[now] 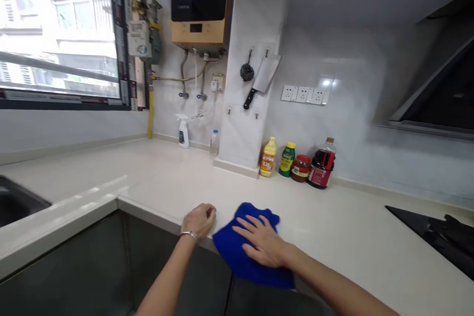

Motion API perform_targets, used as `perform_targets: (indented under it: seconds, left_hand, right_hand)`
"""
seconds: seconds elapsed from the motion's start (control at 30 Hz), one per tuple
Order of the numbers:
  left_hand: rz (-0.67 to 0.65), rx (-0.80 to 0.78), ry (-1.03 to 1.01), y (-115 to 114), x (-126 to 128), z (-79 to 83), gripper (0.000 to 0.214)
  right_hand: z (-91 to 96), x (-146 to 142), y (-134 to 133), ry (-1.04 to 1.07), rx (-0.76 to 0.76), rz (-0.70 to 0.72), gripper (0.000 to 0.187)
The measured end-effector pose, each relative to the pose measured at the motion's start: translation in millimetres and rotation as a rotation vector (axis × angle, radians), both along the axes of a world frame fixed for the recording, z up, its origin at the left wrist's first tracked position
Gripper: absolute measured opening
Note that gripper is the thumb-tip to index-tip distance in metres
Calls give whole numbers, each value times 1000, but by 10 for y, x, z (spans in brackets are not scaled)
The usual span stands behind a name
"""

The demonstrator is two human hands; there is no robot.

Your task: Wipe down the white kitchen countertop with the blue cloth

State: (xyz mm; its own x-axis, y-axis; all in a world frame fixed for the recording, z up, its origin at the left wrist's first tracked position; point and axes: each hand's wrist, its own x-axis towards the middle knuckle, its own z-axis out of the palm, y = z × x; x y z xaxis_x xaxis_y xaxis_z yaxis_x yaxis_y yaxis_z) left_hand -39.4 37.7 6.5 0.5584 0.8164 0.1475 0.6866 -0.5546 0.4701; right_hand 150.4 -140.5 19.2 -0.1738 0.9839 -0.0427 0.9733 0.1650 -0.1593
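A blue cloth (240, 252) lies on the white countertop (166, 168) and hangs down over its front edge. My right hand (264, 243) rests flat on top of this cloth, fingers spread. To its left, my left hand (200, 219) leans on the counter near the front edge, its fingers curled in loosely and nothing visible in them. A bracelet (189, 234) circles the left wrist. The two hands are apart, with the cloth's left corner close to the left one.
Along the wall stand a spray bottle (182, 131), a clear bottle (214, 143), a yellow bottle (268, 157), a green bottle (287, 159), a red-lidded jar (301, 168) and a dark sauce jug (321, 165). A cleaver (264, 74) hangs above. A black stove (440, 234) is right, a sink (18, 197) left.
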Motion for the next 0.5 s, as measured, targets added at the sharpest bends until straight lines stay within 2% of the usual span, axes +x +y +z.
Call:
perform_targets:
  seconds: [0.1, 0.2, 0.27, 0.37, 0.43, 0.5]
  left_hand:
    - [1, 5, -18, -39, -19, -11, 31]
    - [18, 0, -34, -68, -25, -28, 28]
    - [36, -6, -47, -78, -18, -41, 26]
    - [75, -11, -70, -81, 0, -59, 25]
    - [89, -11, -83, -76, 10, -70, 25]
    - [92, -12, -89, -68, 14, -78, 24]
  right_hand:
    - [-85, 500, -511, -6, 15, -56, 53]
    - [-304, 1195, -857, -55, -14, -267, 51]
    - [-464, 1609, -927, -114, -39, -432, 52]
    - [-590, 1926, -731, -168, -102, -581, 57]
    - [-555, 1901, -419, -203, -153, -658, 62]
    - [-445, 1752, -13, -234, -208, -739, 63]
